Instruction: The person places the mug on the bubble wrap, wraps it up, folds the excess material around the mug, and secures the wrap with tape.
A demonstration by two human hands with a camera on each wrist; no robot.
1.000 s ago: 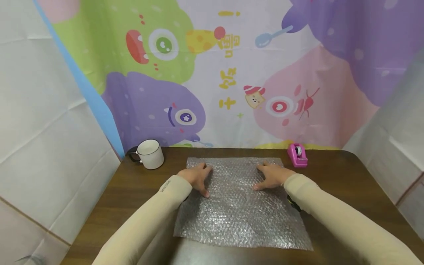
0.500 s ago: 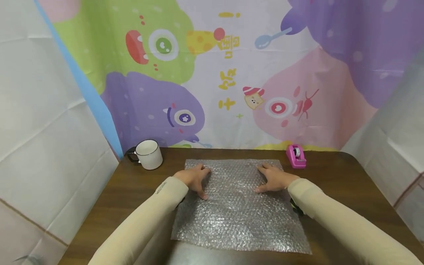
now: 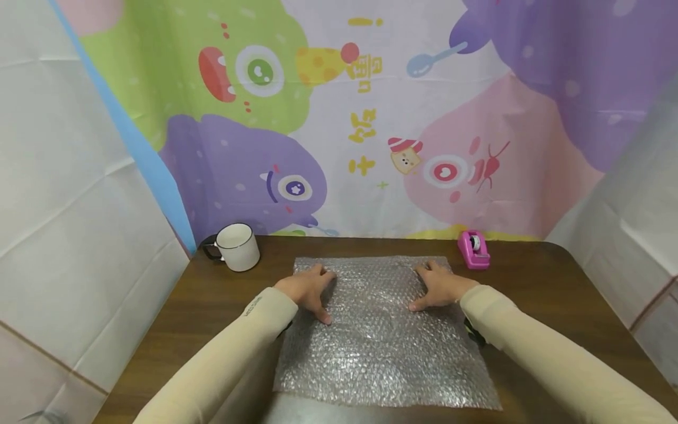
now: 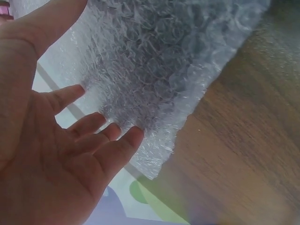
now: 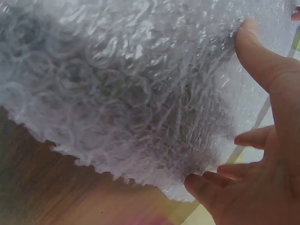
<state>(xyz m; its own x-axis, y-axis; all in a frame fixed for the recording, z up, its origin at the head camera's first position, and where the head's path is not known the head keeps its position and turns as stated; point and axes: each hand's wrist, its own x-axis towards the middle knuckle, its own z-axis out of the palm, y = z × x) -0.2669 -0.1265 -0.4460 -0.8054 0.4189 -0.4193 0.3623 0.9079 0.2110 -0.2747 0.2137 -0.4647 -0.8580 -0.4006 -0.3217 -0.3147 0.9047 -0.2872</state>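
Observation:
A clear sheet of bubble wrap (image 3: 376, 347) lies spread flat on the dark wooden table (image 3: 551, 306). On its left part, near the far corner, rests my left hand (image 3: 309, 290), fingers spread and fingertips touching the plastic. My right hand (image 3: 441, 285) rests the same way on the right part, thumb pointing inward. In the left wrist view the fingertips (image 4: 136, 135) meet the bubbles close to the sheet's edge. The right wrist view has the thumb (image 5: 251, 40) and fingertips against the bubble wrap (image 5: 117, 93), palm raised off it.
A white mug (image 3: 238, 247) with a dark rim and black handle stands at the back left. A pink tape dispenser (image 3: 474, 250) sits at the back right. Behind the table hangs a cartoon-printed curtain (image 3: 365, 200), with pale panels on both sides.
Both hands stay on the bubble wrap. The left hand has shifted slightly left and nearer, the right hand slightly right. The sheet sits a little lower in the head view.

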